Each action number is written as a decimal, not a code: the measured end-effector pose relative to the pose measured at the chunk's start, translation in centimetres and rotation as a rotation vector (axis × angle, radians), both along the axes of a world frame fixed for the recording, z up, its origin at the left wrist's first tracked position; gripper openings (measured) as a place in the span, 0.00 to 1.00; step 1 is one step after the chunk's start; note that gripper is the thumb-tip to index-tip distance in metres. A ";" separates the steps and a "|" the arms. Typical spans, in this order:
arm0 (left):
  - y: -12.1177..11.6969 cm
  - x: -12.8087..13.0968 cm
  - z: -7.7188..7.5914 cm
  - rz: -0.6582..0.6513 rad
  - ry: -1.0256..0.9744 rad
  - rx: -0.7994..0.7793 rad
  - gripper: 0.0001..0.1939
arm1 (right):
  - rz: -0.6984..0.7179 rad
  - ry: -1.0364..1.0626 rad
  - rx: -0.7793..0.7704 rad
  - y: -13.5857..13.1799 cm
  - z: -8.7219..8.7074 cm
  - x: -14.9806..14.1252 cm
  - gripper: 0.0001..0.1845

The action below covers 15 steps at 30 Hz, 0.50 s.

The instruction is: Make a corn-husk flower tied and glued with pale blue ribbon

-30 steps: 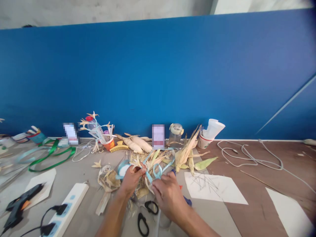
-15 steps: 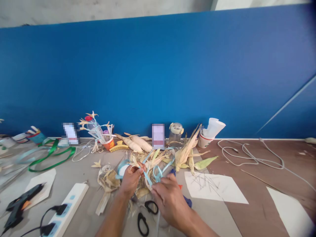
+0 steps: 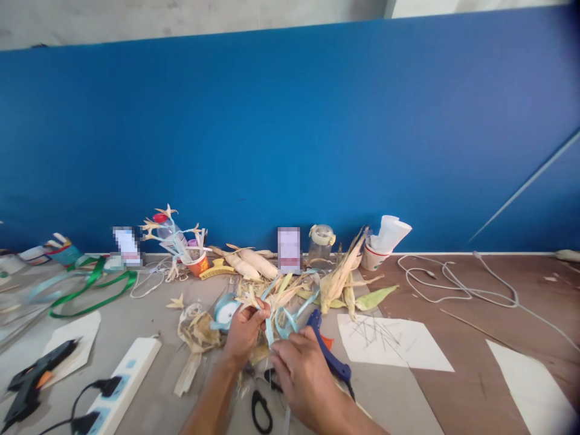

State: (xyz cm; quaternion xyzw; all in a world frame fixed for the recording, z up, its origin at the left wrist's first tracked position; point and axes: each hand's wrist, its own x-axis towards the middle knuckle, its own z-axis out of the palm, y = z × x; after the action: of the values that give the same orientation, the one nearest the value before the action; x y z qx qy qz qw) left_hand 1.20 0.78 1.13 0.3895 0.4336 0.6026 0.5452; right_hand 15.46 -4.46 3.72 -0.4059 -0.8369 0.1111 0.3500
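My left hand (image 3: 247, 329) is closed in a pinch on the base of a pale corn-husk flower (image 3: 248, 298), whose petals point up and left. From its fingertips a light blue ribbon (image 3: 269, 331) runs down to my right hand (image 3: 301, 371), which is closed on it. More ribbon loops (image 3: 286, 320) curl above the right knuckles. A ribbon roll (image 3: 226, 310) lies just left of my left hand. Black-handled scissors (image 3: 261, 412) sit below the hands, partly covered by the right one. Beside my right hand rests a blue glue gun (image 3: 332, 356).
Dry husks (image 3: 339, 284) and a clear jar (image 3: 321, 244) stand behind the hands. A paper with thin wires (image 3: 385, 341) lies right. On the left are a power strip (image 3: 129, 380), a black glue gun (image 3: 38, 377), green ribbon (image 3: 113, 295) and a paper cup (image 3: 198, 264).
My right hand has moved slightly down and left, drawing the ribbon more upright below the flower. More of the blue glue gun shows; the scissors are more covered.
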 end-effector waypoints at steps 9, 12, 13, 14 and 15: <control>0.0 0.0 -0.1 0.051 -0.089 -0.079 0.15 | 0.028 0.141 -0.235 0.7 1.9 1.2 0.09; -0.1 0.0 0.2 0.027 -0.019 -0.074 0.15 | -0.059 0.284 -0.271 1.6 2.3 1.6 0.09; -0.2 0.0 0.3 0.023 0.017 -0.065 0.14 | -0.076 0.309 -0.289 1.9 2.3 1.5 0.07; -0.3 0.0 0.4 0.020 0.055 -0.057 0.14 | -0.086 0.316 -0.311 2.2 2.1 1.3 0.07; -0.4 0.0 0.5 0.020 0.090 -0.053 0.13 | -0.100 0.312 -0.331 2.5 1.8 0.9 0.08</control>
State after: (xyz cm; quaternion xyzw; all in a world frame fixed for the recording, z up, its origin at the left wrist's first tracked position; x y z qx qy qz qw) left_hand 1.25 0.42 1.61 0.3973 0.4774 0.5781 0.5292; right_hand 16.38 -1.98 5.48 -0.4765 -0.7220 0.2908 0.4088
